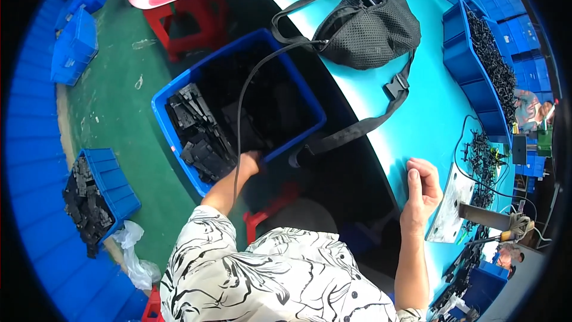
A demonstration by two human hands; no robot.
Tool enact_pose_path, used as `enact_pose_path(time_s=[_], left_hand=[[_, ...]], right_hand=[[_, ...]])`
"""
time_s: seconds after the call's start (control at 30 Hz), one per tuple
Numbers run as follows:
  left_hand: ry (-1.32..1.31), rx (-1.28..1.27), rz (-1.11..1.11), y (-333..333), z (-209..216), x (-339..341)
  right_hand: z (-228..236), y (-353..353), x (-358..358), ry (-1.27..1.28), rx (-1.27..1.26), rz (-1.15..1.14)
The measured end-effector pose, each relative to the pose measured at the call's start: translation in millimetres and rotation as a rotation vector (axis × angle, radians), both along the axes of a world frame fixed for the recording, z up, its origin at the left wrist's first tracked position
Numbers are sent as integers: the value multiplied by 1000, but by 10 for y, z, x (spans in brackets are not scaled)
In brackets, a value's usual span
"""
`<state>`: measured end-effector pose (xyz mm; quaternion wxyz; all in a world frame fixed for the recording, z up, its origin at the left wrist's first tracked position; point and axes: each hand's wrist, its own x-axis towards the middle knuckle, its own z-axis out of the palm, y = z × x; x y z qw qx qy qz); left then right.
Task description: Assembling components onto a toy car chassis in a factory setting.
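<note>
My left hand [255, 163] reaches in at the near side of the blue rectangular plastic bin [159, 105], beside the flat black plastic parts [205, 158]
Those parts lie heaped along the bin's left side; shadow hides my left fingers, so I cannot tell whether they grip anything, while my right hand [424, 186], loosely curled with thumb near bent forefinger, hovers by the edge of the glossy turquoise tabletop [435, 104], nearer me than the black mesh pouch [372, 30]
</note>
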<state>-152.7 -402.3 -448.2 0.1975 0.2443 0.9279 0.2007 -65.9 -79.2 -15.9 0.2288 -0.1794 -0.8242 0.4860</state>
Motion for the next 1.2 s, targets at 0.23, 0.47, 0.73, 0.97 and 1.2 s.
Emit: enact_pose_path(time_s=[0.23,0.47,0.73,0.97,1.2], left_hand=[[435,-93,265,227,913,-1300],[94,-448,32,76,357,-1334],[327,-14,-120,-394,43,-1428],[40,576,289,204,425,-1214],[107,-221,-422,-74,265,-977]], right_hand=[[-5,31,15,5,31,-31],[24,17,41,-19,31,-33],[-17,19,4,36,82,-4],[-87,204,148,71,126,-43],[-94,189,126,57,-4,-36]])
